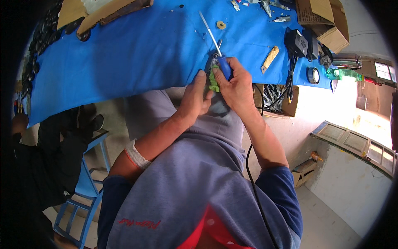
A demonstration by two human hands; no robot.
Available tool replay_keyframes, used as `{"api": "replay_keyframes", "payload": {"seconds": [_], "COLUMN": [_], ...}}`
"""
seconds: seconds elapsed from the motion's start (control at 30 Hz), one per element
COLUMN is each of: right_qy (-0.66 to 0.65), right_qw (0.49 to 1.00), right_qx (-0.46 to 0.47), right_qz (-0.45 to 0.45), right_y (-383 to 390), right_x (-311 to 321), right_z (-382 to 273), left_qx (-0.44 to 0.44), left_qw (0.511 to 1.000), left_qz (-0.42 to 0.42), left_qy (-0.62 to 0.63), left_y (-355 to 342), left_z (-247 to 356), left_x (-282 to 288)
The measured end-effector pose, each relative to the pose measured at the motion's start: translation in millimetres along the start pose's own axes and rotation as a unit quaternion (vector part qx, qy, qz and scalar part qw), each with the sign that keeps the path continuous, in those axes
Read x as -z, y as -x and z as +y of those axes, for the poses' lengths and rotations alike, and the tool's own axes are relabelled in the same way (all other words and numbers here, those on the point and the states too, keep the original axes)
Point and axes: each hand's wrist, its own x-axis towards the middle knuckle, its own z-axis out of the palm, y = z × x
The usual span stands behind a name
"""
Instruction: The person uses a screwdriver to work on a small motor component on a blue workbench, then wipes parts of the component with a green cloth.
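Near the table's front edge, both hands work close together. My right hand (239, 88) is closed round the blue handle (224, 67) of a screwdriver, whose long pale shaft (210, 34) points up and away to the left. My left hand (194, 98) has its fingers closed on a dark, elongated piece (208, 68) with a metallic end; its kind cannot be made out. A bright green, crumpled or coiled strip (214, 79) lies between the hands, against the dark piece and under my right thumb. Fingers hide part of each held thing.
The blue-covered table (124, 58) bears a round tan piece (221, 25), several metal parts (282, 19), a tan strip (270, 59), a black power unit (296, 42) and a tape roll (313, 75). Below sits a box of parts (289, 99). Someone in dark clothes (49, 166) is at left.
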Motion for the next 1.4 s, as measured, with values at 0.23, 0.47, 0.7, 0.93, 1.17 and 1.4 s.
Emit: {"api": "replay_keyframes", "payload": {"seconds": [0.23,0.47,0.7,0.93,1.17,1.4], "right_qy": [-0.077,0.009,0.023,-0.068,0.004,-0.019], "right_qw": [0.994,1.0,0.999,0.997,0.999,0.998], "right_qx": [-0.071,0.011,0.01,-0.033,0.018,-0.061], "right_qz": [0.026,-0.012,-0.035,0.007,-0.034,0.004], "right_y": [5.8,1.5,-4.3,2.2,-3.1,1.6], "right_x": [4.8,-9.7,10.3,-8.5,-2.1,2.3], "right_z": [-0.7,-1.6,2.8,-10.1,-5.2,3.3], "left_qx": [-0.011,-0.013,-0.004,0.004,-0.003,-0.019], "left_qw": [1.0,1.0,1.0,1.0,1.0,1.0], "left_qz": [0.014,0.027,-0.019,0.003,-0.001,-0.014], "left_qy": [0.003,-0.006,0.021,0.022,0.018,0.019], "left_y": [4.3,3.5,1.4,0.5,1.4,1.5], "left_z": [-0.1,1.5,-1.6,-1.7,-2.5,-4.7], "left_x": [5.3,1.2,10.2,8.0,6.8,12.0]}}
